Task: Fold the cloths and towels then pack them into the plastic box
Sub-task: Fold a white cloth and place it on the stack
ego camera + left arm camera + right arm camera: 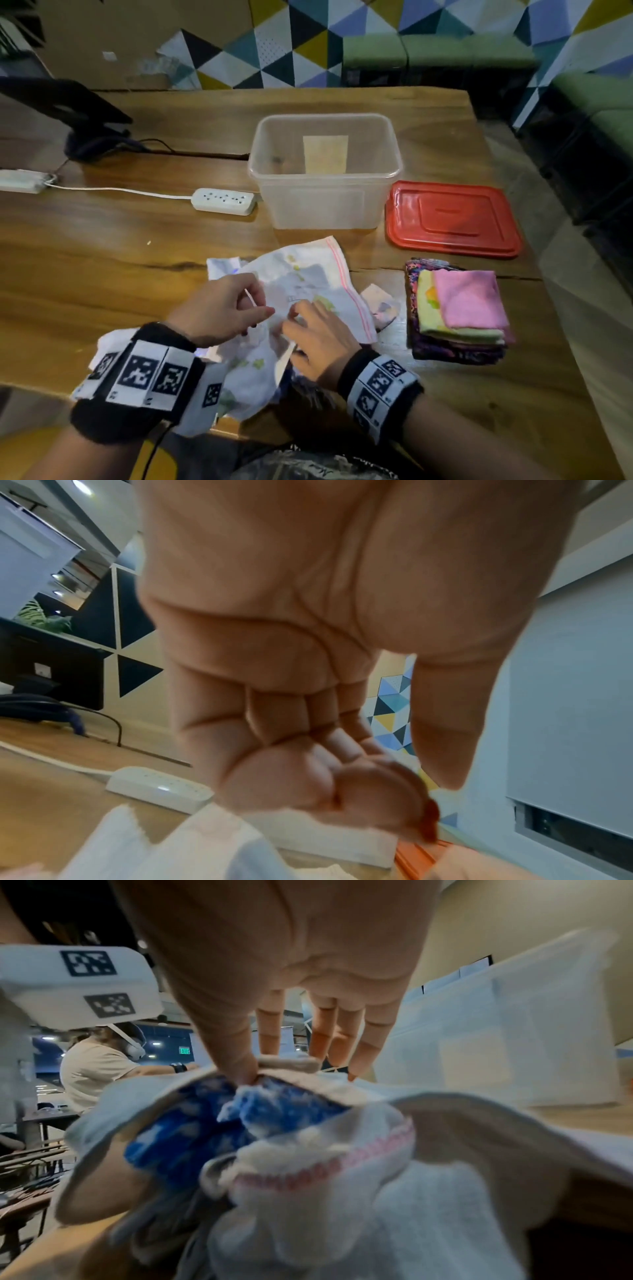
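White cloth [301, 291] crumpled on desk [102, 240]; left hand [222, 308] fingers pinch its edge, right hand [322, 342] thumb and forefinger pinch fold.

A green sign [185, 1050] on the far wall reads "EXIT".

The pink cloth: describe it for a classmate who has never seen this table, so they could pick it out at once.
Start at the clear plastic box in the middle of the wooden table, then move right to the red lid lying flat beside it. Just nearer the person than the lid sits a stack of folded cloths. The pink cloth is its top layer, plain, above a yellow one and a dark patterned one.
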`<action>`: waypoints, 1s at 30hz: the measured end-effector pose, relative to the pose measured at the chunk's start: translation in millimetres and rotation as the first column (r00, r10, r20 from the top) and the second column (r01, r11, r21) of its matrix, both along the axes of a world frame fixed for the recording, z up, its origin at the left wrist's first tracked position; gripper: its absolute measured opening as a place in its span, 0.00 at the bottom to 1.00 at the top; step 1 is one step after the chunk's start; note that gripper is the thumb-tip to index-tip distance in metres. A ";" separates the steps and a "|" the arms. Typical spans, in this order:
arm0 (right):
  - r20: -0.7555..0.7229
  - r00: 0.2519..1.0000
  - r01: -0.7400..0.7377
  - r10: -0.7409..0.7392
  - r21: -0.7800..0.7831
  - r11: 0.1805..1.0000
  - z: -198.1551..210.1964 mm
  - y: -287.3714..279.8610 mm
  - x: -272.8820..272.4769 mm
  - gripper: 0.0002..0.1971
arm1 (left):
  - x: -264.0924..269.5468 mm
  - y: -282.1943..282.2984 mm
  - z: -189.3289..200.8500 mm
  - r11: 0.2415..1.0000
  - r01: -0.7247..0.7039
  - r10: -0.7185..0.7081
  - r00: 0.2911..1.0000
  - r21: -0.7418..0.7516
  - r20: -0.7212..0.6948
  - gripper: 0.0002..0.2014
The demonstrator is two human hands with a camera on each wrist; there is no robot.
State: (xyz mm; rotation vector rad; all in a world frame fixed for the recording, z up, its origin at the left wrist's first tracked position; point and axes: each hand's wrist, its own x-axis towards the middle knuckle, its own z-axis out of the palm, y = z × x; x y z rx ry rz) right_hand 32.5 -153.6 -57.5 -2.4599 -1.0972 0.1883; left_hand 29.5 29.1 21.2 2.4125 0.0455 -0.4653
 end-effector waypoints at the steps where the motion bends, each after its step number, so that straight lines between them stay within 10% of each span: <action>1: 0.003 1.000 0.018 -0.018 0.035 0.999 -1.3 3.0 0.7 0.12 | -3.2 1.7 -3.2 1.000 0.011 -0.011 1.000 0.002 0.000 0.09; 8: -0.379 0.913 0.343 -0.151 0.515 0.786 39.8 -8.2 33.4 0.04 | -8.9 -20.2 -30.0 0.993 0.118 -0.110 0.961 -0.018 0.254 0.39; 16: -0.154 0.846 0.403 -0.510 0.810 0.425 86.5 -50.8 48.7 0.03 | 22.4 -30.6 4.5 0.936 0.184 -0.044 0.908 -0.301 0.418 0.11; 22: 0.193 0.708 0.620 -0.679 0.290 0.729 40.8 -98.9 32.8 0.08 | 9.2 -63.3 25.7 0.729 0.534 -0.379 0.836 -0.429 0.396 0.07; 25: -0.458 0.567 0.765 -0.685 -0.015 0.644 9.4 -103.4 21.9 0.11 | 2.8 -82.6 18.3 0.662 0.688 -0.663 0.722 -0.296 0.198 0.12; 27: -0.924 0.234 0.839 -0.303 0.033 0.544 0.6 -94.5 17.5 0.27 | 2.8 -89.5 4.7 0.640 0.750 -0.756 0.653 -0.169 0.036 0.17; 30: -0.995 0.051 0.964 0.087 0.072 0.257 4.8 -93.1 20.0 0.26 | 5.1 -93.9 -6.8 0.666 0.700 -0.740 0.663 -0.258 -0.109 0.23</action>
